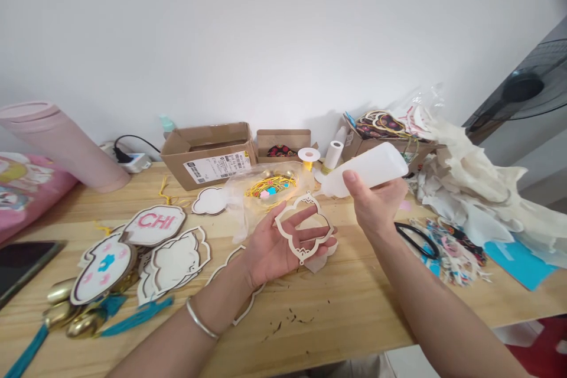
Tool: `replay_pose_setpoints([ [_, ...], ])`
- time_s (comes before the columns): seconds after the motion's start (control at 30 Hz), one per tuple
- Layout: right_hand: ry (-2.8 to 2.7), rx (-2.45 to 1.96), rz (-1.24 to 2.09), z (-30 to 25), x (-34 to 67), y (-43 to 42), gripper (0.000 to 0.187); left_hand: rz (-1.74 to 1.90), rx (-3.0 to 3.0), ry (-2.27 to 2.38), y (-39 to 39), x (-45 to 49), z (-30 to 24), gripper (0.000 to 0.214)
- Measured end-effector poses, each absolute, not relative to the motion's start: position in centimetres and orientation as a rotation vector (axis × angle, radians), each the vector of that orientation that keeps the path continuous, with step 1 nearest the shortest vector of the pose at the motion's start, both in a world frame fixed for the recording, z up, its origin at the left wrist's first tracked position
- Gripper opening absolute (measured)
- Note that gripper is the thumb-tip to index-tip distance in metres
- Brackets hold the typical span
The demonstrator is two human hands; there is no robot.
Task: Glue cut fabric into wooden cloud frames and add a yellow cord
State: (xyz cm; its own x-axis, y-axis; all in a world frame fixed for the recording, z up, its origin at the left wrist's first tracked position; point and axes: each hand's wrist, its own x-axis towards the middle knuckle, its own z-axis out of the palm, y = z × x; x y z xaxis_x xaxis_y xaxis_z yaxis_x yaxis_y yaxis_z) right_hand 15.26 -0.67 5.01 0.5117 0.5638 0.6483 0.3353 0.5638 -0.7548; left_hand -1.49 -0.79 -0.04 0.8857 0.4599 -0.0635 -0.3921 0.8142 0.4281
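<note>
My left hand (pixel 274 242) is palm up with the fingers spread. A thin, pale wooden frame (pixel 328 217) with scalloped edges and cut-out ornaments rests across its palm and fingers. My right hand (pixel 376 204) grips a white translucent squeeze bottle (pixel 376 162), tilted so that its narrow end points left, just above and beside the frame. Whether anything comes out of the tip, I cannot tell. Under my left forearm lies another scalloped wooden frame (pixel 241 314), partly hidden. A small pale piece (pixel 323 260) shows beneath my left fingers.
Finished-looking plaques, one lettered CHI (pixel 156 221), and a stack of wooden frames (pixel 177 260) lie left. Behind them stand a cardboard box (pixel 208 153), a bag of yellow cords (pixel 272 186) and a pink tumbler (pixel 66 144). Fabric scraps (pixel 478 171) and black scissors handles (pixel 417 240) are right.
</note>
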Motion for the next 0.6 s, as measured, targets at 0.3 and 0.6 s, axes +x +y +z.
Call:
replay_pose_setpoints([
  [0.3,-1.098,-1.008,0.136,4.89,15.07,-0.76,0.028,0.445,0.406,0.159,-0.79,-1.46,-0.10,0.051],
  [0.6,-1.124,-0.943,0.085,4.78,15.02,-0.58,0.023,0.444,0.407,0.145,-0.76,-1.50,-0.30,0.051],
])
